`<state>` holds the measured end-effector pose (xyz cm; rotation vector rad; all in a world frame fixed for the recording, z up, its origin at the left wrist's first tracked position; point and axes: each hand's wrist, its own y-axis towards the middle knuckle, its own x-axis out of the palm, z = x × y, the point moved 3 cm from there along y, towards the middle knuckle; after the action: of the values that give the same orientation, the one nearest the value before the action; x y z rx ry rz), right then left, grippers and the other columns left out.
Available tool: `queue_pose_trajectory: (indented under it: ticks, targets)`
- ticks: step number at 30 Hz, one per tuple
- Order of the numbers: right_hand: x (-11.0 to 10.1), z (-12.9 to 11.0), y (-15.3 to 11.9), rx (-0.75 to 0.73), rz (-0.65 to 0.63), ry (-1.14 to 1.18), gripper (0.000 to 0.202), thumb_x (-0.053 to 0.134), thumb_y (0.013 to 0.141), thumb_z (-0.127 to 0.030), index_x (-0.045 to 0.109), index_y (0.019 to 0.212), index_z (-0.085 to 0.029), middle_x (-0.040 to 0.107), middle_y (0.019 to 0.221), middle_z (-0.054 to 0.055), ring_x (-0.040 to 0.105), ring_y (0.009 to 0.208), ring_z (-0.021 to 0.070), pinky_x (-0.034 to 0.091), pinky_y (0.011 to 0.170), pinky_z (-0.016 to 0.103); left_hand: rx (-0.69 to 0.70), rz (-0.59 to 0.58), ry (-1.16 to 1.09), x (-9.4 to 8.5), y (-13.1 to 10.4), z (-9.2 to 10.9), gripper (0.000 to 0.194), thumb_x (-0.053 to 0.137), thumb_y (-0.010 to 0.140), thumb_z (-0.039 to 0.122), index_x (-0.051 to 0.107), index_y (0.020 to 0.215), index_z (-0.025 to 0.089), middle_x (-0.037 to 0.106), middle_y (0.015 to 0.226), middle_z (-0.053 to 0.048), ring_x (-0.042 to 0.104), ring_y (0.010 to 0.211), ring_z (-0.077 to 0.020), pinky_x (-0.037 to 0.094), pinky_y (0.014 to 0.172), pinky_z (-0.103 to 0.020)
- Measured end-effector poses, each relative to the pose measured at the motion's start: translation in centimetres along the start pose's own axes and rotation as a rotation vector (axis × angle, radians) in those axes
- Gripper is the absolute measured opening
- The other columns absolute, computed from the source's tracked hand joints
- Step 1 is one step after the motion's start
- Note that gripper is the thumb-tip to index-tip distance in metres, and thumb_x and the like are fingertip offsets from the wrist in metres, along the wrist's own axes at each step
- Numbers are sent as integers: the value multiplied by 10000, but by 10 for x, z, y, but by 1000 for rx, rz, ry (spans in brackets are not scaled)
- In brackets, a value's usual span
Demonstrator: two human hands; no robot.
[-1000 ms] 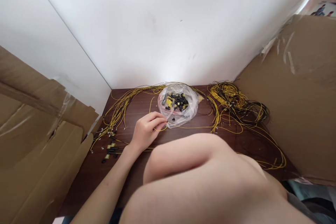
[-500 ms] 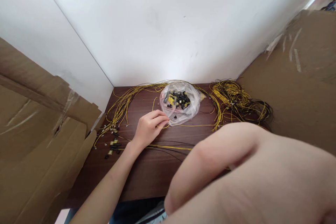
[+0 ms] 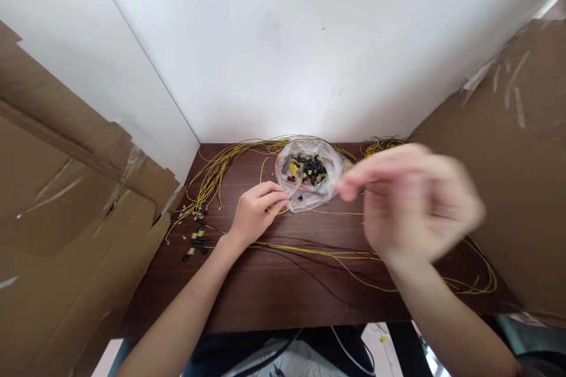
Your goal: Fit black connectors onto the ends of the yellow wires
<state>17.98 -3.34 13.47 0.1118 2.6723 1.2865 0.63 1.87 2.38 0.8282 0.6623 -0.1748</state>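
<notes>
My left hand point(image 3: 259, 211) pinches a thin yellow wire point(image 3: 327, 212) near its end, close to the front edge of a clear plastic bag point(image 3: 329, 188). Inside the open bag lie small black and yellow parts point(image 3: 309, 168). Blurred by motion, my right hand point(image 3: 411, 203) is raised over the right side of the table, its fingers curled; whether it holds anything cannot be made out. Between my forearms, several yellow and black wires point(image 3: 305, 249) run across the table, with black connectors point(image 3: 198, 241) at their left ends.
Bundles of yellow wire lie at the back left point(image 3: 216, 174) and back right point(image 3: 382, 144) of the brown table point(image 3: 265, 300). Cardboard panels stand at the left point(image 3: 88, 235) and right point(image 3: 499, 188). A white wall point(image 3: 287, 59) rises behind.
My right hand has come away from close to the camera and now hovers over the right of the table. The view has shifted slightly. My left hand keeps its pinch beside the bag.
</notes>
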Motion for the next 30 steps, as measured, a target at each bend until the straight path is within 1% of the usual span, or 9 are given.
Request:
queue_pose_trajectory:
  ticks: [1,2,5,8,11,16,20,27,30]
  targets:
    - [6,15,-1,-15,-30,-3,224,418,918,-143,620,950,-237,638,815,13,619,715,128,540,628,292,-9,6,-19,0,0,0,103,574,841,191,673,855,167,647,863,-64,589,788,-148,482,719,-268]
    - [14,31,-4,-26,-125,-60,205,441,902,-130,628,934,-209,644,821,22,621,763,137,536,683,301,-17,12,-37,0,0,-1,100,575,840,187,671,857,164,642,854,-63,586,779,-145,479,708,-263]
    - [32,74,-22,-69,-320,-253,189,450,896,-141,614,988,-162,642,935,73,598,886,167,505,797,333,-30,34,-71,-2,1,-1,95,574,840,176,667,854,163,638,848,-63,580,767,-140,476,690,-254]
    - [40,98,-44,-46,-445,-352,192,467,903,-196,589,1046,-153,626,1005,94,583,940,184,485,842,338,-39,67,-91,-4,1,1,98,572,838,157,669,857,161,642,840,-63,583,762,-135,479,692,-248]
    - [39,102,-56,-3,-479,-364,205,486,902,-237,570,1074,-164,620,1013,87,581,947,187,481,846,328,-50,100,-118,-6,3,4,104,577,832,139,671,872,161,651,841,-63,595,771,-135,486,700,-246]
    - [38,99,-60,34,-436,-324,216,496,898,-234,554,1096,-172,616,978,84,583,887,180,488,791,316,-92,100,-120,-4,3,7,68,597,825,169,660,850,161,671,805,-53,600,725,-143,485,670,-259]
    - [39,104,-62,51,-428,-296,176,491,894,-209,573,1046,-179,613,920,71,574,832,171,482,744,304,-136,107,-115,-2,1,5,63,608,823,195,657,835,158,667,760,-40,582,664,-133,468,630,-251]
    - [36,106,-61,97,-421,-308,137,493,885,-207,604,956,-173,611,878,63,576,830,170,470,747,291,-184,61,-97,1,0,2,89,578,846,222,635,817,161,655,782,-39,575,700,-134,453,647,-246]
    - [33,107,-58,102,-405,-323,138,495,885,-226,611,940,-179,617,865,59,580,816,168,469,727,280,-211,73,-86,-2,2,1,128,552,862,236,618,787,157,647,759,-33,573,693,-128,445,632,-235]
